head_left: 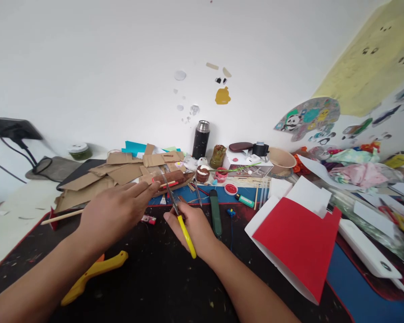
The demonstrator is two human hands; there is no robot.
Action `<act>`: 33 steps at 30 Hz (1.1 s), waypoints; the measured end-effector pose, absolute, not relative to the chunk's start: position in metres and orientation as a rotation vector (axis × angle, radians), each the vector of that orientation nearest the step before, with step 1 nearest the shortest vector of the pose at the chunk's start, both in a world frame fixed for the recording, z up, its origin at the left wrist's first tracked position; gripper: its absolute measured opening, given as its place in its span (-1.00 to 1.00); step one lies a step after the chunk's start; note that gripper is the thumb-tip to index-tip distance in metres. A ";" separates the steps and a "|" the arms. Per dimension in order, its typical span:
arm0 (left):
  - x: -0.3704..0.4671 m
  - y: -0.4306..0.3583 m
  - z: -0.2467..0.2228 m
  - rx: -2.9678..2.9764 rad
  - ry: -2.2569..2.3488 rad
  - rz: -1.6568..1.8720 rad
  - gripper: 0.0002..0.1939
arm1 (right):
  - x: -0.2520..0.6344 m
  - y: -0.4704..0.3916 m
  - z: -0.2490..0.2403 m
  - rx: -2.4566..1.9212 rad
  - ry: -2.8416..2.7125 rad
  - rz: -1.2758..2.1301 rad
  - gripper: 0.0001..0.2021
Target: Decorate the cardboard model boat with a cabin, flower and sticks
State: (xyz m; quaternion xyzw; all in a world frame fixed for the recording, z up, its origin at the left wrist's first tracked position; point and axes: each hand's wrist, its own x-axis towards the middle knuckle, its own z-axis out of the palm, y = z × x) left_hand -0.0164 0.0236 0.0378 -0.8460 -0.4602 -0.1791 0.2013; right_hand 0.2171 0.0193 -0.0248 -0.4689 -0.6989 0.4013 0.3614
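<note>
My left hand (pixel 116 208) is closed around a thin wooden stick (pixel 63 217). A small dark red piece (pixel 54 220) sits by the stick's left end, and its other end shows beyond my fingertips. My right hand (pixel 195 226) grips scissors with yellow handles (pixel 186 237). Their metal blades (pixel 170 190) point up and away, close to the stick's far end; I cannot tell whether they touch it. Beneath my left forearm lies a yellow tool (pixel 94 273), partly hidden. Behind my fingers is a brown, boat-like piece (pixel 173 178).
Cardboard scraps (pixel 121 172) pile up at back left. A dark thermos (pixel 201 140) stands against the wall. On the black mat (pixel 175 287) are a green cutter (pixel 215 213) and folded red paper (pixel 296 242). A white power strip (pixel 368 249) lies at right.
</note>
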 end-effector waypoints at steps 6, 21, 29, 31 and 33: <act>-0.012 0.025 0.028 -2.357 -1.273 -0.293 -0.44 | 0.217 0.016 -0.024 -1.111 -1.644 1.489 -0.66; -0.009 0.027 0.053 -2.661 -1.794 -0.682 -0.54 | 0.211 0.007 -0.009 -1.345 -1.826 1.029 -0.75; -0.016 0.034 0.062 -2.854 -2.063 -0.879 -0.51 | 0.207 0.005 -0.014 -1.377 -1.934 0.870 -0.83; -0.020 0.036 0.063 -2.937 -2.103 -0.902 -0.49 | 0.208 0.005 -0.014 -1.367 -1.985 0.811 -0.84; -0.022 0.038 0.069 -3.050 -2.153 -0.885 -0.48 | 0.209 0.004 -0.015 -1.358 -2.025 0.746 -0.85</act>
